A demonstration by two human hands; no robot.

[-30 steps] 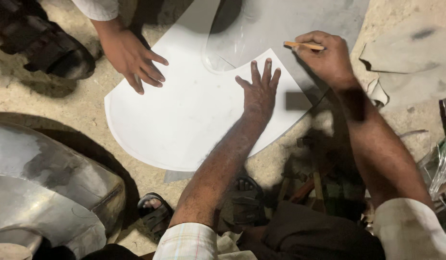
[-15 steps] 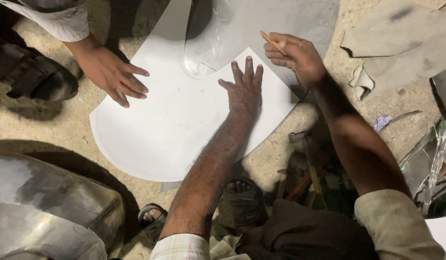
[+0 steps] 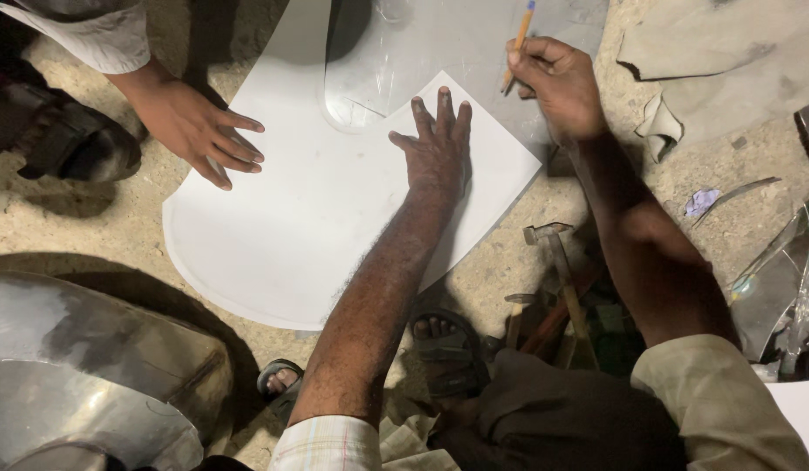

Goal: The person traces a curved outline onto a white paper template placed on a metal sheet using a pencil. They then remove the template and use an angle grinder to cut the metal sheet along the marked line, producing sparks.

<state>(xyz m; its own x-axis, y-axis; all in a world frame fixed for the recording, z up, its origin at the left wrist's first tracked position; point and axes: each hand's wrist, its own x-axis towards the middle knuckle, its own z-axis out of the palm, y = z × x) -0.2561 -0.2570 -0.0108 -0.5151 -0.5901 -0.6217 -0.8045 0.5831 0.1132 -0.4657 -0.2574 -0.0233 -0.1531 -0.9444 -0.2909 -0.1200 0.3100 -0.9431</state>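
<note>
Head view, sandy ground (image 3: 596, 253), white sheet (image 3: 317, 218)

pencil (image 3: 519, 42) now upright (was flat), right hand (image 3: 557, 87) lifted

Matt white paper template (image 3: 317, 235) on dull grey sheet metal (image 3: 439, 44), rough sandy ground (image 3: 527, 270), wooden-handled hammer (image 3: 563, 279)

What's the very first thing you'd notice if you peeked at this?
A big white curved-edged template sheet lies in the middle on the sandy ground. The left hand presses flat on it, while the right hand holds an orange pencil at the top. Another person's hand steadies the sheet's left side.
</note>
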